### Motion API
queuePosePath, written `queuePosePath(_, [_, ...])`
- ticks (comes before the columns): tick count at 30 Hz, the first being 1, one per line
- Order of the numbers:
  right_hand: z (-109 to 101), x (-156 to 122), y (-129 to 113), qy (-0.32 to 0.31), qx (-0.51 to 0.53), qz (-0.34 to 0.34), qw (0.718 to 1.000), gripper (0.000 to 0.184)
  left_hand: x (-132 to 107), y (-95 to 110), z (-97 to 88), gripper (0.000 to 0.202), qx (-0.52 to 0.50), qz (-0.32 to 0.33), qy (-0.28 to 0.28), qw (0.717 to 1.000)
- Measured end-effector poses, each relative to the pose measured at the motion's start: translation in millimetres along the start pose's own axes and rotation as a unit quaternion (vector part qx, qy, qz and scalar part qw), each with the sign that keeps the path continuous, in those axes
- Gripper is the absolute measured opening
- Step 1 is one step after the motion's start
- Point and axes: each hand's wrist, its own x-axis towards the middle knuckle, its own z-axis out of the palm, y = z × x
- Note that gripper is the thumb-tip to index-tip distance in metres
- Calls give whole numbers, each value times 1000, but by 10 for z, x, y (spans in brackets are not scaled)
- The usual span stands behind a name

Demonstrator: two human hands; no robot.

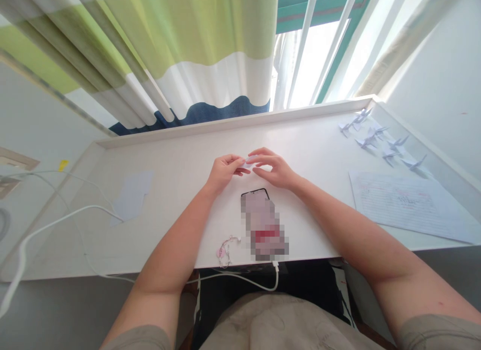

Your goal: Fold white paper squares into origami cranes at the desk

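My left hand (224, 170) and my right hand (273, 168) meet over the middle of the white desk (180, 189). Both pinch a small piece of pale lilac folded paper (250, 161) between fingertips and thumbs. The paper is tiny and mostly hidden by my fingers. Just below my hands a phone (263, 224) lies flat on the desk, with a white cable plugged into its near end.
Several folded paper cranes (379, 139) stand at the far right corner. A printed sheet (409, 202) lies right, pale paper squares (132, 194) left. White cables (56, 224) run along the left side. A small bracelet (225, 249) sits by the phone. A striped curtain (169, 54) hangs behind.
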Motion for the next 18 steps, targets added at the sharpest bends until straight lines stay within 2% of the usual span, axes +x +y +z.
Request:
queuePosePath(4, [-8, -3, 27, -16, -43, -58, 997, 19, 5, -5, -7, 39, -32, -15, -17, 999])
queuePosePath(10, [-43, 9, 119, -10, -97, -64, 993, 15, -6, -25, -3, 41, -59, -45, -42, 996])
queuePosePath(18, [-24, 34, 119, 39, -109, -73, 991, 12, -7, -60, 57, 42, -96, -23, -35, 994])
